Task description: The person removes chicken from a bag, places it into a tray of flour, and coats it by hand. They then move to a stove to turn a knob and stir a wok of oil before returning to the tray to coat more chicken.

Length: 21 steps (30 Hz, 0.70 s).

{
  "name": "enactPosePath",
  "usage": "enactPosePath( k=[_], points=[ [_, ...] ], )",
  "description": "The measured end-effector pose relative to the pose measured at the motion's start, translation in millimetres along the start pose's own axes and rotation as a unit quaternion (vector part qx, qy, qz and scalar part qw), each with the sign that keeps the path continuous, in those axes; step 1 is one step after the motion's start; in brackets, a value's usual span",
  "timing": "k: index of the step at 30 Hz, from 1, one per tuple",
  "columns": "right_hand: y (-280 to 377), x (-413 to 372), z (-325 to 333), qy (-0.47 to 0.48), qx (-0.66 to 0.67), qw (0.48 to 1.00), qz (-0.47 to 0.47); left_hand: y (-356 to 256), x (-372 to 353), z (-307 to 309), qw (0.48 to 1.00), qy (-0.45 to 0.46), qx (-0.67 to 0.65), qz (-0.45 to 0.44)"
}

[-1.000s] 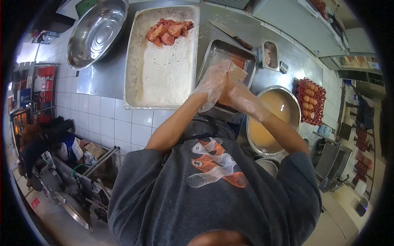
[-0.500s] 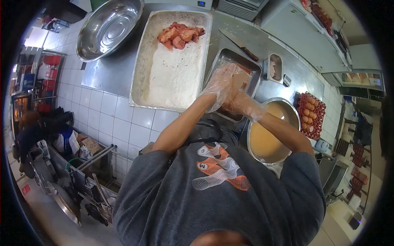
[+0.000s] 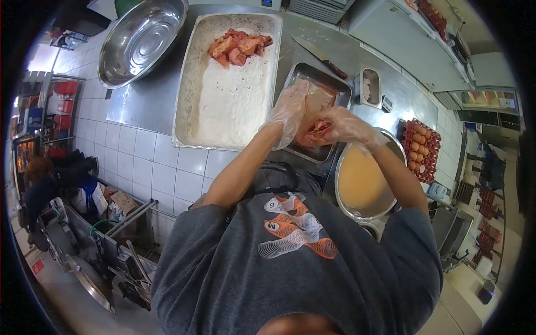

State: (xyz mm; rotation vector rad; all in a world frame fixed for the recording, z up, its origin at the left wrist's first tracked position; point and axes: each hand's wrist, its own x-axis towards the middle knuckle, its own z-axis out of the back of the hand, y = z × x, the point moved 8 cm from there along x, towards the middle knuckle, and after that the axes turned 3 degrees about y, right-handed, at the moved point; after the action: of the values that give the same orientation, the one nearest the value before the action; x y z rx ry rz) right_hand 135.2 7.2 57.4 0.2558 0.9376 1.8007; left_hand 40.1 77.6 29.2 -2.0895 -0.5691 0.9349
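Both my hands wear clear plastic gloves over a deep metal tray (image 3: 312,154). My left hand (image 3: 296,106) is at the tray's left side, its fingers closed around pale raw meat (image 3: 319,100); the glove blurs the fingertips. From the right, my right hand (image 3: 347,126) grips redder raw meat pieces (image 3: 317,130) low in the tray. Left of the hands lies a large pan of white flour (image 3: 234,114), with a heap of cut raw meat (image 3: 239,47) at its far end. A steel bowl of yellowish liquid (image 3: 362,178) stands close below my right wrist.
A knife (image 3: 321,57) lies beyond the tray. Right of it are a small metal container (image 3: 369,86) and a small device (image 3: 387,104). Brown eggs sit in red trays (image 3: 427,164) at the right. A big steel basin (image 3: 144,43) stands far left.
My hands have moved slightly apart. My right hand has turned and risen a little, exposing the red meat in its grip. The view has shifted slightly.
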Motion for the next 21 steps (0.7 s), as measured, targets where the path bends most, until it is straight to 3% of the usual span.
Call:
enactPosePath(
  k=[2, 5, 6, 11, 14, 20, 21],
  points=[
    [10, -7, 27, -0.001, 0.029, 0.999, -0.026, 12, 9, 14, 1.0, -0.02, 0.018, 0.011],
    [17, -12, 58, 0.035, 0.226, 0.962, -0.147, 18, 10, 21, 0.998, -0.029, 0.022, 0.06],
    [25, -11, 72, 0.004, 0.303, 0.942, -0.142, 19, 8, 23, 0.996, -0.029, 0.021, 0.08],
    [41, 42, 135, -0.151, 0.325, 0.93, -0.08, 30, 6, 16, 0.982, 0.001, -0.175, 0.067],
    [40, 115, 125, -0.16, 0.519, 0.837, -0.067, 26, -3, 13, 0.975, 0.019, -0.21, 0.072],
    [-29, 264, 75, -0.1, 0.569, 0.795, -0.187, 27, -7, 20, 0.972, 0.046, -0.227, 0.034],
    [-57, 292, 64, -0.074, 0.586, 0.789, -0.173, 29, -6, 21, 0.97, 0.048, -0.235, 0.023]
  ],
)
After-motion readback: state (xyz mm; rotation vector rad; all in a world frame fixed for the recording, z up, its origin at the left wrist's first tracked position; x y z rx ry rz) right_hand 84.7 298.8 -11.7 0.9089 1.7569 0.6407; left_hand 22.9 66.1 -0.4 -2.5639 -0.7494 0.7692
